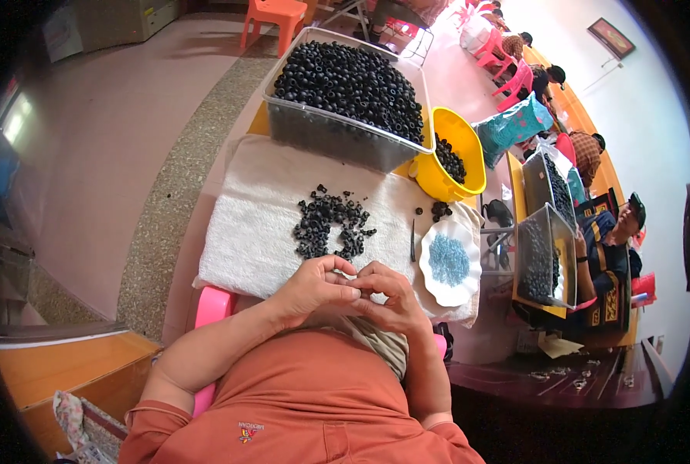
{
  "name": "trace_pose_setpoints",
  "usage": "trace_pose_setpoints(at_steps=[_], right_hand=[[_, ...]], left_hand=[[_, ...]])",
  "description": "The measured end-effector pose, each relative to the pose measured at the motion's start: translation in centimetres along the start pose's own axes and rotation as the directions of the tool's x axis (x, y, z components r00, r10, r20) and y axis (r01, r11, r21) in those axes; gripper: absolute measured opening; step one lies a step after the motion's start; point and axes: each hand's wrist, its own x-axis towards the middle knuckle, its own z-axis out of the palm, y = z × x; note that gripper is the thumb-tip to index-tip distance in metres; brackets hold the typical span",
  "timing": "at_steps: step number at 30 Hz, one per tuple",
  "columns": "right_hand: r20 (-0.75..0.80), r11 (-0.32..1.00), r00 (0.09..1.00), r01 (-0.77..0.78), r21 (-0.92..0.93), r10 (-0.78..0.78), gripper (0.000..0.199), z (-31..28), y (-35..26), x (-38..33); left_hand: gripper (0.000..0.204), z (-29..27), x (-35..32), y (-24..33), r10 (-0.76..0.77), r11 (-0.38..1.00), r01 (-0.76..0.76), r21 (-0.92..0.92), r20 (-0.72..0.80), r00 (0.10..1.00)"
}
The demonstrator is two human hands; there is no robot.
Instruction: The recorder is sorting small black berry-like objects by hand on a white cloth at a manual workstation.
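Note:
Close to my body, my left hand (314, 288) and my right hand (390, 298) meet over the near edge of a white towel (240, 197). Both sets of fingers are pinched together, and whatever they hold is too small or hidden to make out. Just beyond them lies a loose heap of small black ring-like parts (318, 224). To the right of my right hand is a white scalloped plate (430, 290) with many tiny blue pieces (449, 260). A thin dark tool, perhaps tweezers (413, 241), lies between heap and plate. A few black parts (441, 210) sit above the plate.
A clear bin (322, 131) full of black parts stands at the towel's far side, beside a yellow bucket (438, 182) of similar parts. On the right, a person (612, 232) sits by more clear bins (546, 263). An orange stool (275, 17) stands far off.

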Motion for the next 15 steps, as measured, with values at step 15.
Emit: trace_pose_setpoints(at_steps=[15], right_hand=[[-0.052,0.99,0.996,-0.065,0.124,0.072,0.019,0.24,0.09,-0.02]], left_hand=[[0.031,0.25,-0.18,0.22,0.047,0.998,-0.046,0.034,-0.018,0.999]])
